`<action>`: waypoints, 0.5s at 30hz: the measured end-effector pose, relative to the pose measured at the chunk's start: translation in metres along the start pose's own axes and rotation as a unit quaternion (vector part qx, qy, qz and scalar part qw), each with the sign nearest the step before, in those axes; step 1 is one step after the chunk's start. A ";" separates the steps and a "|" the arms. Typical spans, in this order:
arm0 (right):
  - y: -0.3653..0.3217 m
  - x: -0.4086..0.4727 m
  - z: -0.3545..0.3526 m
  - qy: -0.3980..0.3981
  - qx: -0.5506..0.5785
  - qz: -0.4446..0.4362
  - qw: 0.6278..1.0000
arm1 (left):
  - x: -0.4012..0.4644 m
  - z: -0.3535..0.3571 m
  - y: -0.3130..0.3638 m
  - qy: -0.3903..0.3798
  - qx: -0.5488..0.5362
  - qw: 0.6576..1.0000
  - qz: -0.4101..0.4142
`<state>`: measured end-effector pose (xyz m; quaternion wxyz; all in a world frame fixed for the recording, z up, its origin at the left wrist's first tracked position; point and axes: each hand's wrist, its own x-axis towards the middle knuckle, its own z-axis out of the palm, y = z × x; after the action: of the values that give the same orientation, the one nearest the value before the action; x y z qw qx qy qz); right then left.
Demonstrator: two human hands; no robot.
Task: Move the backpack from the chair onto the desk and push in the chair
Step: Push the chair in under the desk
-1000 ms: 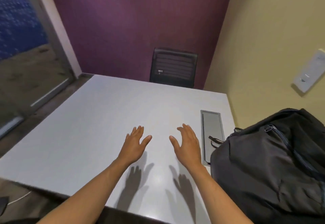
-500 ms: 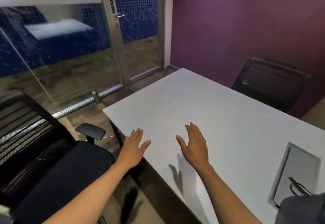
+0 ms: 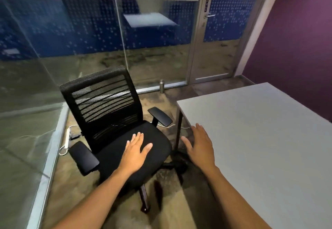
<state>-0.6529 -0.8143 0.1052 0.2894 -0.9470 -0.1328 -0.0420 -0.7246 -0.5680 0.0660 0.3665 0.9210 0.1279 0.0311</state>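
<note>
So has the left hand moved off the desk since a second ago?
Yes. The left hand has swung left off the desk and is now over the chair seat, open and empty.

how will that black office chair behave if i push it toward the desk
The chair stands on a wheeled base, so it should probably roll easily. It may swivel if pushed off-centre, say by one armrest. The mesh back looks light, so tipping seems unlikely on this flat floor.
</note>
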 end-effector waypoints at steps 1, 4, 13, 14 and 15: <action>-0.015 0.001 0.010 -0.008 0.000 -0.015 1.000 | -0.005 -0.009 -0.015 0.009 0.000 1.000 -0.011; -0.059 0.003 0.042 -0.021 0.000 -0.061 0.998 | -0.023 -0.039 -0.057 0.044 0.007 0.998 -0.051; -0.195 0.001 0.137 -0.089 0.019 -0.175 0.980 | -0.091 -0.139 -0.165 0.164 -0.019 0.975 -0.150; -0.207 0.000 0.145 -0.095 0.020 -0.186 0.978 | -0.098 -0.148 -0.174 0.174 -0.013 0.971 -0.163; -0.218 -0.001 0.153 -0.103 0.019 -0.198 0.975 | -0.106 -0.157 -0.182 0.184 -0.010 0.967 -0.175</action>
<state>-0.7132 -0.5551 0.0954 0.2778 -0.8955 -0.3476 0.0014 -0.8891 -0.3632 0.0599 0.3456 0.8591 0.3521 0.1363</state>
